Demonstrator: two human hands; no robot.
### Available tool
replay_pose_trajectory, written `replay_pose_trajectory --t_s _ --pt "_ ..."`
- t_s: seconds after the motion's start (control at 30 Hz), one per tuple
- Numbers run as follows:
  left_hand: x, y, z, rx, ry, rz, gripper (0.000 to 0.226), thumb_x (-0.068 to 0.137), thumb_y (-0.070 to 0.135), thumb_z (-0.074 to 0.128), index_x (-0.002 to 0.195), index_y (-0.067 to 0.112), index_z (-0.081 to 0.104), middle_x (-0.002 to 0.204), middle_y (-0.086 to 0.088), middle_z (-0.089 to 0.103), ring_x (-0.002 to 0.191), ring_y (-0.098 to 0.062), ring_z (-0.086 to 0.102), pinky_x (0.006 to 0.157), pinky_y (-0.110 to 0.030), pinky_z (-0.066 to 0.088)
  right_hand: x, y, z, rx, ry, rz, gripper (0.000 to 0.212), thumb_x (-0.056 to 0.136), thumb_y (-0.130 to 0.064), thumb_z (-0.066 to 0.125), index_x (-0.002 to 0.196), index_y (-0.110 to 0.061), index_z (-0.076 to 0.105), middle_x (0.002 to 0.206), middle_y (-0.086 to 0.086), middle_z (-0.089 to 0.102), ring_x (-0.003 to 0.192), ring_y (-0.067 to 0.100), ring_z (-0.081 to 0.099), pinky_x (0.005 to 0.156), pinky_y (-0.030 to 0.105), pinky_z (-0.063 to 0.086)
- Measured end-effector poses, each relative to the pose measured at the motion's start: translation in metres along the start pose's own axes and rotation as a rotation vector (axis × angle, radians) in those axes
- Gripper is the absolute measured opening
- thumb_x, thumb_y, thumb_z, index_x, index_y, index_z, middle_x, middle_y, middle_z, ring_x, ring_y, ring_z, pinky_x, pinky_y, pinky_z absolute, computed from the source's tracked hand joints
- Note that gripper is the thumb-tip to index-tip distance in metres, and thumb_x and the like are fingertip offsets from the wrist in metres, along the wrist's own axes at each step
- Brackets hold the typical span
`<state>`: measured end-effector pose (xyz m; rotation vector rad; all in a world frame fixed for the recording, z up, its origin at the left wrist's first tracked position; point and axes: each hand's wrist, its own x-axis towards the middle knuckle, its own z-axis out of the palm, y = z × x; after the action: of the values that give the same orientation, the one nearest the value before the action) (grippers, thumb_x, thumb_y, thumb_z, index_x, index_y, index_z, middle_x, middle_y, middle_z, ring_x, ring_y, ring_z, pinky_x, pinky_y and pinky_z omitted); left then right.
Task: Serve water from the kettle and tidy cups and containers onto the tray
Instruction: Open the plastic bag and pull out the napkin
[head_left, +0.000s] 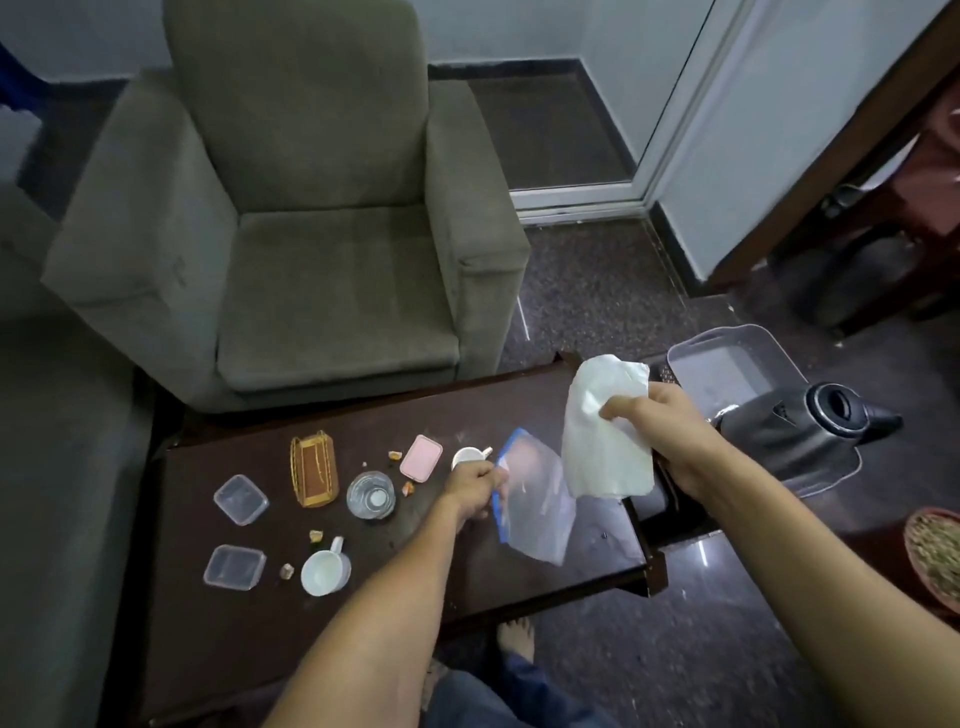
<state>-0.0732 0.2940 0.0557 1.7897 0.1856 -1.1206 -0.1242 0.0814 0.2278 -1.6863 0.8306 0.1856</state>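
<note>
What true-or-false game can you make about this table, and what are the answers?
1. The right hand grips a white sheet. True.
2. The kettle stands on the armchair. False: it sits at the clear tray, off the right end of the table.
3. Two clear boxes lie near the table's left end. True.
4. The left hand holds nothing. False: it pinches a clear bag with a blue edge.
5. The white cup nearest the person is upside down. False: its open mouth faces up.
</note>
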Motion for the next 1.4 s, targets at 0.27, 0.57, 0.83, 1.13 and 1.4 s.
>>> replay_pose_trajectory --t_s 0.27,0.57,0.83,1.13,1.4 --pt "0.026 -0.037 -0.037 0.467 0.132 -0.198 0.034 0.100 0.026 0.052 0.122 0.004 0.065 0.129 -0.016 0.065 0.119 -0.031 0.062 0.098 -0.035 0.051 0.011 0.040 -0.008 -0.070 -0.053 -0.034 0.018 0.079 -0.022 0.069 0.091 -0.010 0.076 0.081 0.004 0.077 0.072 0.019 0.072 0.063 0.033 0.054" --pt "-0.047 0.006 -0.052 -0.321 -0.021 -0.012 0.068 0.085 0.085 0.042 0.126 0.034 0.062 0.123 0.005 0.073 0.109 -0.017 0.072 0.093 -0.040 0.059 0.004 0.008 0.042 -0.065 -0.374 -0.044 0.014 0.084 -0.012 0.070 0.095 -0.010 0.080 0.093 0.010 0.080 0.084 0.023 0.077 0.066 0.030 0.058" --pt "-0.126 0.050 -0.107 -0.584 -0.041 0.281 0.047 0.083 0.047 0.079 0.117 0.017 0.069 0.099 -0.003 0.073 0.080 -0.014 0.072 0.067 -0.032 0.060 -0.010 -0.070 0.089 0.044 -0.650 -0.101 0.030 0.076 -0.013 0.074 0.104 -0.004 0.076 0.103 0.020 0.076 0.088 0.032 0.075 0.070 0.037 0.060" --pt "-0.199 0.053 -0.192 -0.622 0.210 0.431 0.032 0.090 0.037 0.077 0.114 0.019 0.067 0.115 -0.009 0.077 0.091 -0.020 0.074 0.075 -0.034 0.061 -0.038 -0.122 0.158 0.049 -0.751 -0.165 0.047 0.074 -0.017 0.079 0.119 -0.004 0.069 0.112 0.023 0.074 0.103 0.041 0.072 0.082 0.048 0.060" --pt "-0.231 0.039 -0.282 -0.621 0.196 0.521 0.057 0.076 0.021 0.090 0.128 0.012 0.069 0.122 -0.010 0.075 0.117 -0.030 0.071 0.103 -0.050 0.055 -0.065 -0.164 0.232 -0.052 -0.776 -0.253 0.044 0.077 -0.022 0.078 0.117 -0.006 0.072 0.115 0.019 0.074 0.109 0.037 0.071 0.095 0.048 0.055"
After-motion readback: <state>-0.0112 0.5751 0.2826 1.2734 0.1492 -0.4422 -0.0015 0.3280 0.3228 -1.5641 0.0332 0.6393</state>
